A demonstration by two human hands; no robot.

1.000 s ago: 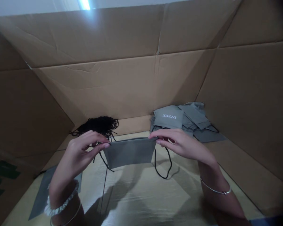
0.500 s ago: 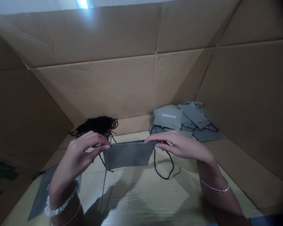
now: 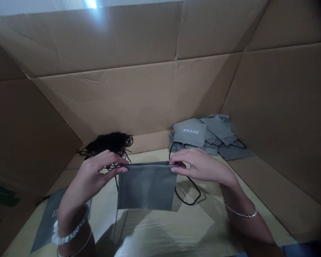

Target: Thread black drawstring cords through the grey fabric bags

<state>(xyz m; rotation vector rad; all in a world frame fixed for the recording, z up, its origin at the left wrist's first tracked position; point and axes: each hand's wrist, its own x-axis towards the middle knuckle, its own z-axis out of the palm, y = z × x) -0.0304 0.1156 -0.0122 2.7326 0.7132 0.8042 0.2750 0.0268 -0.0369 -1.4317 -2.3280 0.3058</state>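
Note:
A grey fabric drawstring pouch (image 3: 147, 187) hangs between my hands, its plain side toward me. My left hand (image 3: 100, 173) pinches the top left corner between thumb and fingers. At the top right corner my right hand (image 3: 195, 164) grips the same edge. From the right corner a black cord (image 3: 192, 201) loops down over the table, and more dark cord shows near my left fingers. The pouch's top edge runs nearly level, and its lower part hangs loose above the tabletop.
Behind my left hand lies a heap of black cords (image 3: 108, 142). A pile of grey pouches (image 3: 191, 132), the top one printed INTEX, sits at the back right. Another grey pouch (image 3: 46, 221) lies by my left forearm. Cardboard walls (image 3: 109, 96) enclose the table (image 3: 160, 235).
The pouch has tilted so that more of its front shows and its bottom edge hangs lower. Both hands still pinch its top corners; the right cord loop has swung slightly right.

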